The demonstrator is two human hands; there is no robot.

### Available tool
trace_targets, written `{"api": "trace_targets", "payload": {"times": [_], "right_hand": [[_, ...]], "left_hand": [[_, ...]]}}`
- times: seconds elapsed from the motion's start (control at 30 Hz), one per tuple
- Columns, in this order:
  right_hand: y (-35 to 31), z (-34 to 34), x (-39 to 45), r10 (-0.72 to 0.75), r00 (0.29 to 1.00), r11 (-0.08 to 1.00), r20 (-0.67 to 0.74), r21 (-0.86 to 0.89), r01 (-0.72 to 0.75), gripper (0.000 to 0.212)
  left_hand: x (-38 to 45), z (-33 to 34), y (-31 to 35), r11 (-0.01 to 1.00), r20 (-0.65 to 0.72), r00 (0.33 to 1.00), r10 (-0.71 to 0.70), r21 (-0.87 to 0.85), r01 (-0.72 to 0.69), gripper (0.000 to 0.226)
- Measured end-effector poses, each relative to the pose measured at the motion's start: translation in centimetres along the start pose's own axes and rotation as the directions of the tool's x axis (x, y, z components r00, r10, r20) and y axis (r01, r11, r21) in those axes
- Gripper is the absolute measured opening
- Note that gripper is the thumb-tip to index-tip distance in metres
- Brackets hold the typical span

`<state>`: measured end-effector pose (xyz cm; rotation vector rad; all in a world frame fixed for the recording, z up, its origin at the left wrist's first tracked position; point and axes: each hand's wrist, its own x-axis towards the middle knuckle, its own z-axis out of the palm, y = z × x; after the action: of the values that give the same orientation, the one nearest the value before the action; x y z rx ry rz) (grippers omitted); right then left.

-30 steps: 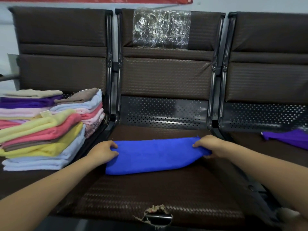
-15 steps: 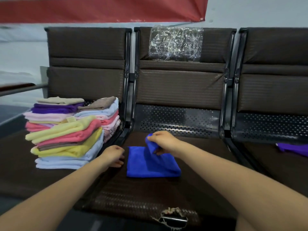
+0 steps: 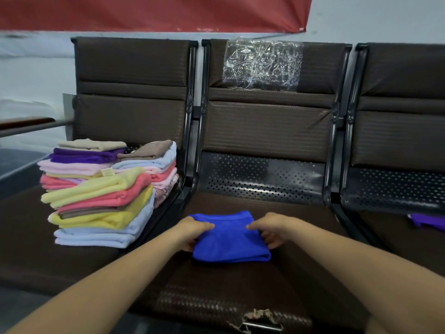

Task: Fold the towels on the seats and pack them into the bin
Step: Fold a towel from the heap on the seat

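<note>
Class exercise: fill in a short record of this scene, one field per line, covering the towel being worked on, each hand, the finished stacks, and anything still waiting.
Towel in work: blue towel, folded, on middle seat
Left hand: grips towel's left edge
Right hand: grips towel's right edge
Finished: folded stacks on left seat
Waiting: purple towel on right seat
Bin: not visible

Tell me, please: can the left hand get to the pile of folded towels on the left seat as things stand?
Probably yes. The left hand grips the blue towel on the middle seat, and the pile of folded towels lies just beside it, with nothing between them.
</note>
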<state>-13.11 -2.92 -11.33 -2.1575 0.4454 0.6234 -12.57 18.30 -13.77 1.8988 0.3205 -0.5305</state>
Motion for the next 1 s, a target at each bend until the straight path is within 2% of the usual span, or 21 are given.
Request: {"api": "trace_targets", "payload": {"times": [0.13,0.2,0.27,0.33,0.37,0.47,0.5,0.57,0.63,0.7,0.77,0.83,0.87,0.9,0.97,1.0], "right_hand": [[0.2,2.2,2.0,0.014,0.999,0.988,0.049,0.151,-0.022,0.061],[-0.2,3.1,2.2,0.004,1.0,0.977,0.019,0.213,-0.007,0.049],[-1.0,3.7,1.5,-0.03,0.999,0.965,-0.022,0.261,0.035,0.038],[-2.1,4.4,1.0,-0.067,0.997,0.938,-0.045,0.338,0.078,0.025],[-2.9,4.7,0.7,-0.08,0.995,0.914,-0.059,0.395,0.097,0.02],[-5.8,5.8,-0.9,-0.146,0.986,0.776,-0.083,0.608,0.166,0.011],[-7.4,6.3,-1.4,-0.189,0.979,0.721,-0.08,0.665,0.193,0.016],[-10.8,7.2,-2.6,-0.279,0.956,0.609,-0.087,0.754,0.246,0.024],[-14.5,8.2,-3.0,-0.364,0.926,0.528,-0.096,0.799,0.29,0.02],[-18.6,9.7,-2.7,-0.425,0.899,0.52,-0.109,0.783,0.341,0.016],[-22.3,11.2,-2.7,-0.478,0.869,0.529,-0.127,0.748,0.401,0.032],[-25.1,12.9,-1.9,-0.537,0.836,0.565,-0.112,0.688,0.455,0.047],[-25.8,14.0,-1.9,-0.548,0.834,0.615,-0.057,0.648,0.449,0.047],[-25.8,14.9,-1.9,-0.532,0.847,0.685,0.004,0.59,0.427,0.042],[-24.6,16.2,-2.1,-0.442,0.887,0.824,0.132,0.45,0.344,0.016],[-23.6,16.6,-1.8,-0.395,0.9,0.863,0.184,0.411,0.295,0.015]], "left_hand": [[0.6,0.7,0.2,0.999,0.013,0.999,0.037,-0.026,-0.037,0.023],[0.5,0.4,0.2,0.996,0.021,0.999,0.048,-0.072,-0.046,0.026],[0.1,0.2,0.2,0.986,0.031,0.996,0.083,-0.144,-0.078,0.021],[-0.4,-0.5,0.4,0.972,-0.055,0.986,0.158,-0.169,-0.165,0.016],[-0.5,-1.0,0.6,0.963,-0.139,0.965,0.221,-0.124,-0.238,0.017],[-1.8,-3.6,2.5,0.89,-0.316,0.832,0.455,0.137,-0.435,0.021],[-2.5,-5.0,3.4,0.856,-0.346,0.783,0.517,0.173,-0.488,0.022],[-4.1,-8.1,5.6,0.796,-0.405,0.695,0.594,0.174,-0.58,0.02],[-5.2,-11.6,7.4,0.749,-0.501,0.61,0.615,0.128,-0.65,0.014],[-5.5,-15.6,8.5,0.733,-0.601,0.522,0.605,0.166,-0.659,0.011],[-5.2,-19.9,8.8,0.759,-0.688,0.453,0.567,0.223,-0.612,0.012],[-4.4,-23.7,7.8,0.811,-0.748,0.4,0.53,0.309,-0.497,0.017],[-3.9,-25.3,6.6,0.842,-0.75,0.403,0.525,0.388,-0.376,0.023],[-3.0,-26.3,5.1,0.847,-0.717,0.456,0.528,0.484,-0.22,0.029],[-1.7,-26.5,2.2,0.769,-0.583,0.693,0.425,0.636,0.064,0.037],[-1.2,-26.2,0.8,0.715,-0.519,0.781,0.347,0.686,0.138,0.038]]}}
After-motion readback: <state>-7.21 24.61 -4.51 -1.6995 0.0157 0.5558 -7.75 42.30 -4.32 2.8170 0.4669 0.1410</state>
